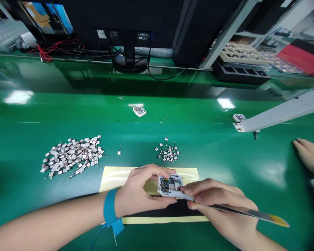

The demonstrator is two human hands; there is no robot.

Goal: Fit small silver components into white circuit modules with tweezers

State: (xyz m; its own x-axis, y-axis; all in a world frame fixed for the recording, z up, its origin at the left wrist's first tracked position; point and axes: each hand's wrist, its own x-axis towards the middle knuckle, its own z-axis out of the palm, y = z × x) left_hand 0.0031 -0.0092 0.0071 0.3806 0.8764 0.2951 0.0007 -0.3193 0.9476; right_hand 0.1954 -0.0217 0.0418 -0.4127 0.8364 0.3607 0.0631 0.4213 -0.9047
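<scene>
Our left fingers (149,169) are clamped on the white-edged circuit unit (170,184), held just above the mat; our right fingers (217,195) pinch the tweezers (240,210), front end at the unit's lower right edge. Largest first: we have the green surface (225,157) under everything, black monitor (146,21) at its back. Yellow-and-black mat (112,176) lies below our hands. Big pile (74,155) of small square parts sits left, beyond our left forearm. Another person's hand (310,153) is at the right edge. Blue strap (110,207) circles our left wrist. Smaller pile (169,152) sits beyond the mat. Loose unit (139,111) lies farther back; single part (119,151) lies between the piles.
</scene>
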